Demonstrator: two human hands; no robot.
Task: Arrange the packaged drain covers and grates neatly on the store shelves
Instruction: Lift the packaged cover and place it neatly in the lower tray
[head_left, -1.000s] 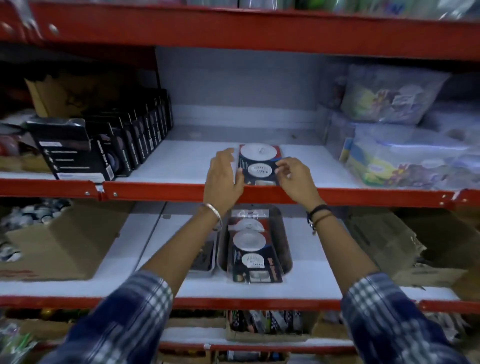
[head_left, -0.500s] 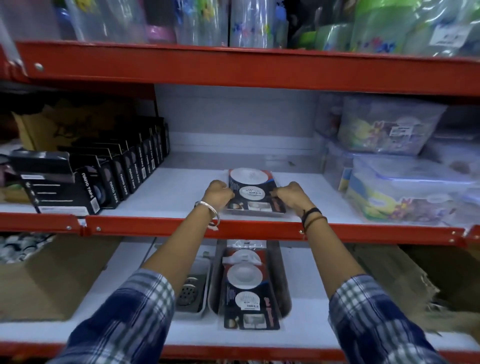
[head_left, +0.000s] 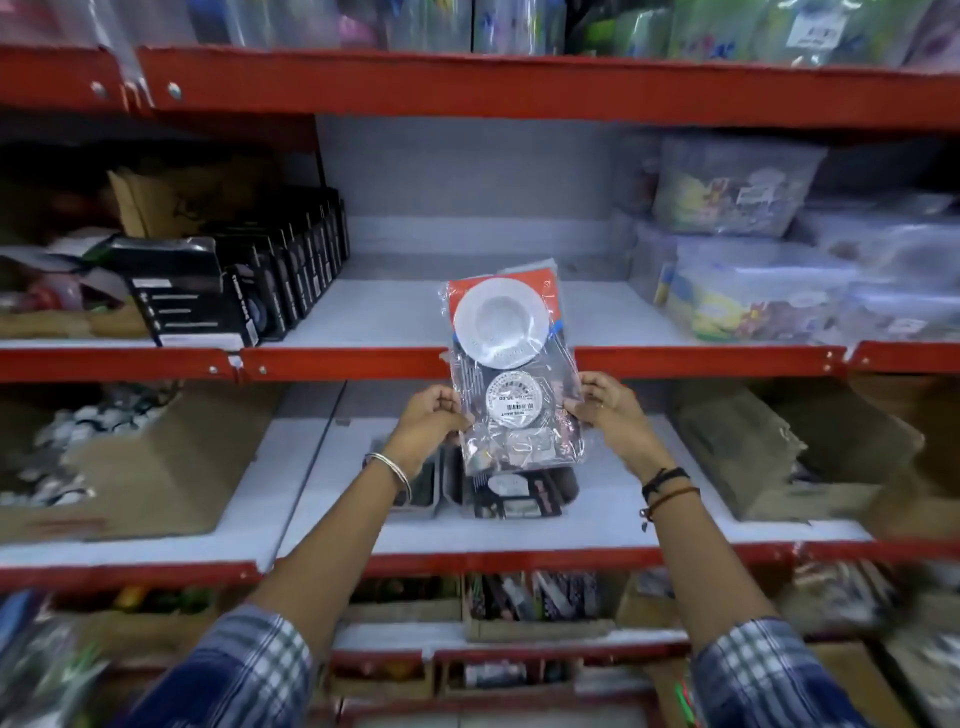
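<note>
A packaged drain cover (head_left: 511, 364), a clear bag with a white round cover on a dark and red card, stands upright in the air in front of the middle shelf's red edge. My left hand (head_left: 431, 421) pinches its left side and my right hand (head_left: 605, 410) pinches its right side, both near the lower half. Behind its top a second pack's corner shows on the middle shelf (head_left: 389, 317). Below, on the lower shelf (head_left: 623, 514), lies another packaged drain cover (head_left: 511, 493) in a dark tray, partly hidden by the held pack.
Black boxes (head_left: 249, 291) line the middle shelf's left side; clear plastic containers (head_left: 748, 296) fill its right. Cardboard boxes (head_left: 145, 467) sit left and right on the lower shelf. A small metal tray (head_left: 421, 488) lies beside the dark tray.
The pack lay flat on the middle shelf under both hands; now both hands have lifted it off the shelf and tipped it upright, nearer to me.
</note>
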